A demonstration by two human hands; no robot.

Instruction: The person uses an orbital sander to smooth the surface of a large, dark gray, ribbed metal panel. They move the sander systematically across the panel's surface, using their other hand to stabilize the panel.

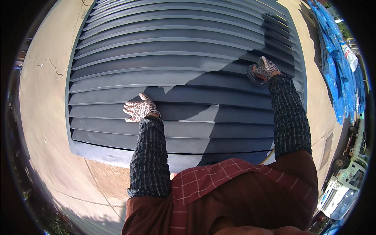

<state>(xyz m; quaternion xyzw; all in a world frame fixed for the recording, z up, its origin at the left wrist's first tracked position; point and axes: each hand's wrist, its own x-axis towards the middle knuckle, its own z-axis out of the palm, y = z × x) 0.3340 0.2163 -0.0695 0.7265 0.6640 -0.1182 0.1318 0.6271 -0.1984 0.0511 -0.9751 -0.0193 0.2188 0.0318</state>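
Looking down from my head: my left hand (140, 109) lies flat, fingers spread, on the big grey slatted vent (172, 58). My right hand (267, 67) wraps the round sander (253, 75). It looks hard and heavy, so I grip its top.

We wear gloves printed in a leopard pattern, pale ground with dark brown spots, on both the left hand (139, 110) and the right hand (267, 67). Our sleeves are dark, crossed by a fine light check (a thin grid of lines), and run from wrist to upper arm. Over the torso we have a rust-brown garment, with a red cloth bearing a white windowpane check across the chest.
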